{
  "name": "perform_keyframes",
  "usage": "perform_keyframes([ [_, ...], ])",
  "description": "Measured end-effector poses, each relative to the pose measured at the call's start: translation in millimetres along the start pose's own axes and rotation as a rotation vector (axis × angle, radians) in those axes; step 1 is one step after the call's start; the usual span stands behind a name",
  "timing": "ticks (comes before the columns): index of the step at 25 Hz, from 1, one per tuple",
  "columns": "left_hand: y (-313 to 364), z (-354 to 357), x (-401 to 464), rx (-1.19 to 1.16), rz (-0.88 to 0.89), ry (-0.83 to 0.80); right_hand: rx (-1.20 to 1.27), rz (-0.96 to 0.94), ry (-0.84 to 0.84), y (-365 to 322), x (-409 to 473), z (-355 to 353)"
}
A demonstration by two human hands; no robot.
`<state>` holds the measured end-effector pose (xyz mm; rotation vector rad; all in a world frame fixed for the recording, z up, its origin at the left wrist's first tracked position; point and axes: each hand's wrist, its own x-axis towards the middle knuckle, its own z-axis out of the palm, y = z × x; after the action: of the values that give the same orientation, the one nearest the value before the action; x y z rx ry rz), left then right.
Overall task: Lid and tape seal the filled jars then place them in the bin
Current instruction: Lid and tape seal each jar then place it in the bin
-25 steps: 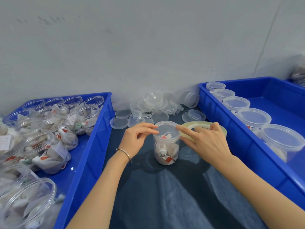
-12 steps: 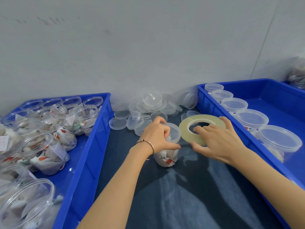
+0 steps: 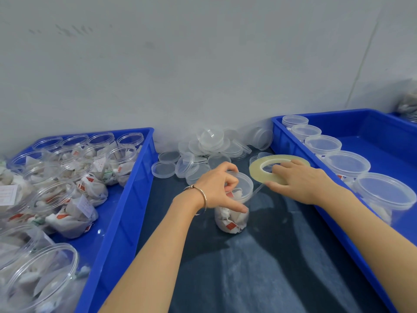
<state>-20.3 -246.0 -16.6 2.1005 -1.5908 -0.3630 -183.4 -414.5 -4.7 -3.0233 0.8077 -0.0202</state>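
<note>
A clear jar (image 3: 232, 219) filled with white packets stands on the dark table between two blue bins, a clear lid (image 3: 243, 181) on top. My left hand (image 3: 217, 188) grips the jar around its lid, thumb pressed on the side. My right hand (image 3: 297, 181) holds a yellowish tape roll (image 3: 259, 168) beside the jar. A thin strip of tape (image 3: 258, 190) stretches from the roll to the jar's lid edge. The right blue bin (image 3: 293, 152) holds a row of lidded jars (image 3: 347, 162).
The left blue bin (image 3: 135, 188) is full of open filled jars (image 3: 121, 159) and loose packets. A heap of spare clear lids (image 3: 209, 145) lies against the grey wall behind the jar. Dark table surface (image 3: 259, 267) spreads in front.
My left hand moved from touching the lid to gripping the jar top. My right hand picked up the tape roll, and a strip now runs from it to the jar.
</note>
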Motion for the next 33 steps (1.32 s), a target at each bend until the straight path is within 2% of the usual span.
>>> perform_keyframes([
  [4, -4, -11, -4, -0.085, 0.032, -0.13, 0.019, -0.029, -0.021, -7, 14, 6],
  [7, 2, -19, -4, 0.077, 0.049, -0.215, 0.014, -0.049, 0.022, -19, 17, 15],
  [10, 14, -7, -4, 0.249, -0.048, -0.2, 0.09, -0.07, -0.011, -23, 15, 20],
  [12, 22, 11, -6, 0.19, -0.208, -0.113, 0.115, -0.082, -0.052, -21, 13, 21],
  [14, 29, 31, -7, 0.087, -0.336, 0.108, 0.108, -0.121, -0.067, -18, 10, 19],
  [16, 30, 43, -8, 0.05, -0.294, 0.355, 0.104, -0.166, -0.057, -11, 6, 14],
  [18, 25, 42, -9, -0.064, -0.171, 0.412, 0.078, -0.183, -0.006, 0, 0, 5],
  [20, 17, 33, -12, -0.167, -0.088, 0.339, -0.005, -0.195, 0.071, 10, -5, -5],
  [23, 3, 19, -15, -0.193, -0.02, 0.239, -0.137, -0.235, 0.142, 25, -10, -13],
  [28, -18, 9, -23, -0.317, 0.028, 0.086, -0.23, -0.182, 0.064, 48, -16, -10],
  [33, -14, 10, -18, -0.427, 0.013, -0.003, -0.267, -0.092, 0.135, 24, -3, 10],
])
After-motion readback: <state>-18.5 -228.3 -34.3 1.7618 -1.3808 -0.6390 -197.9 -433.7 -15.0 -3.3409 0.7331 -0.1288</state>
